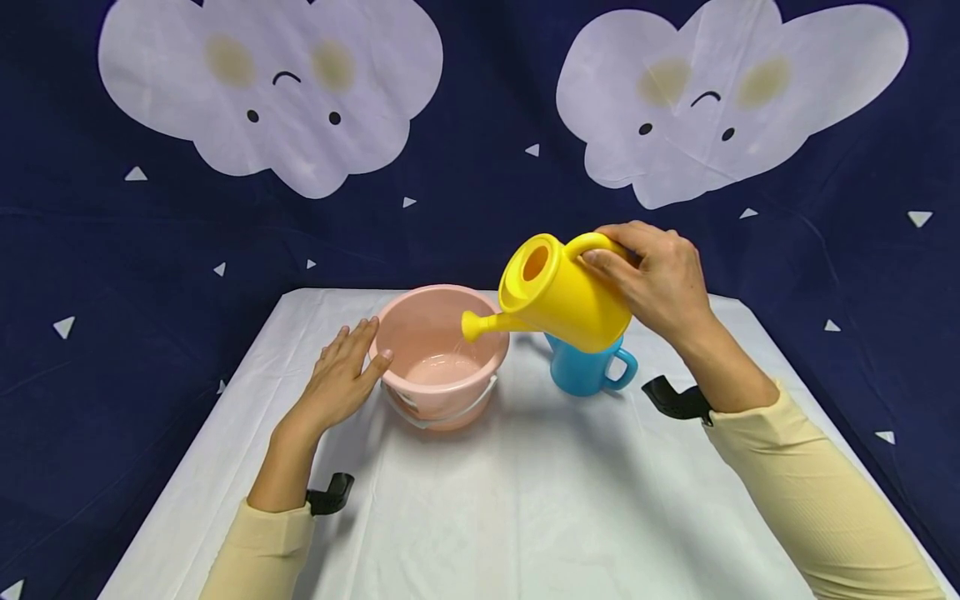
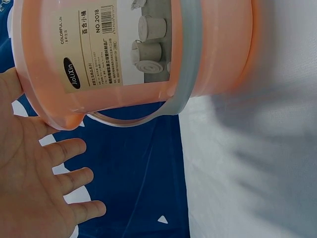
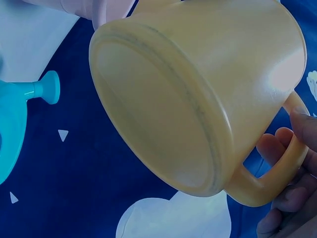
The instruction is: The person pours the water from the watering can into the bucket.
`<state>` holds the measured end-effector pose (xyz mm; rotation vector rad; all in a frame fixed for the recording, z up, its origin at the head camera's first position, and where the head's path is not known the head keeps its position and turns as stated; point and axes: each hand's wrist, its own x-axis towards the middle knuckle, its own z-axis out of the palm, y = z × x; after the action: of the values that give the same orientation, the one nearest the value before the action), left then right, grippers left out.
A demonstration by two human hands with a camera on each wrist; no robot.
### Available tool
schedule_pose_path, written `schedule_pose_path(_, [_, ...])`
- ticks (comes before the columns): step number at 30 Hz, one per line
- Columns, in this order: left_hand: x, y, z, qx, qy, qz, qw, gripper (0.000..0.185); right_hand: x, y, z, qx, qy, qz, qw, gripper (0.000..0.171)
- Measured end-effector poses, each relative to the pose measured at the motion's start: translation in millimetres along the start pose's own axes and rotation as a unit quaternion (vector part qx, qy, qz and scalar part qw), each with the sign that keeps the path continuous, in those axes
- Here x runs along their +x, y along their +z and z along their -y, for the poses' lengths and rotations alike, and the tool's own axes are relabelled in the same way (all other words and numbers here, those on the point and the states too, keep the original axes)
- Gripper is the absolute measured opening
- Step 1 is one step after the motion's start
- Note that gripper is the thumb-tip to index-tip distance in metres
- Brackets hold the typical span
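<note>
The right hand (image 1: 660,279) is gripping the handle of a yellow watering can (image 1: 558,293), fingers curled round it, and is holding the can tilted in the air with its spout (image 1: 480,324) sitting over the rim of the pink bucket (image 1: 441,354). The left hand (image 1: 341,377) is resting flat, fingers straight, against the bucket's outer wall, the bucket standing on the white tablecloth (image 1: 525,500). A blue watering can (image 1: 585,367) is standing just beside the bucket, beneath the yellow one
</note>
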<state>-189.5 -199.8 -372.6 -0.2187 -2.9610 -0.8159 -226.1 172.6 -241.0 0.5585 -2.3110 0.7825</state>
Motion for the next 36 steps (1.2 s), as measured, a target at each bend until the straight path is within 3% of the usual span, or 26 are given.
schedule_pose_path(36, [0.3,-1.2,-0.4,0.002,0.001,0.002,1.0,0.07,0.3,-2.1,1.5,-0.005,0.001,-0.001,1.0,0.03])
